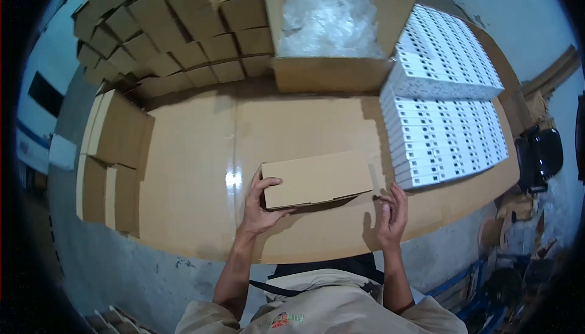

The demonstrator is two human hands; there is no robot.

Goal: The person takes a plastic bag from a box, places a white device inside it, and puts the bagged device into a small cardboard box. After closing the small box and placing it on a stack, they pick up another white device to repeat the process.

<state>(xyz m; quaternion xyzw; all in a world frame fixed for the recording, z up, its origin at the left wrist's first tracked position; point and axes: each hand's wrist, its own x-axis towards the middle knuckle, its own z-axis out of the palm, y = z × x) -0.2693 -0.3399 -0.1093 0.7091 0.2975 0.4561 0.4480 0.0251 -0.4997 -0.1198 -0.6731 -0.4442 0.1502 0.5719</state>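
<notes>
A closed brown cardboard box (318,179) lies in front of me on the cardboard-covered table (189,169). Its left end is gripped by my left hand (259,205), with the thumb on top and the other fingers around the end and front edge. To the right of the box, a small gap away, my right hand (393,216) is raised with its fingers apart and nothing in it. What is inside the box is hidden.
Brown boxes (161,26) are piled at the back left, and several more (113,133) stand on the left edge. An open carton (332,73) of clear plastic bags (329,17) stands at the back. Stacked white boxes (448,136) fill the right side.
</notes>
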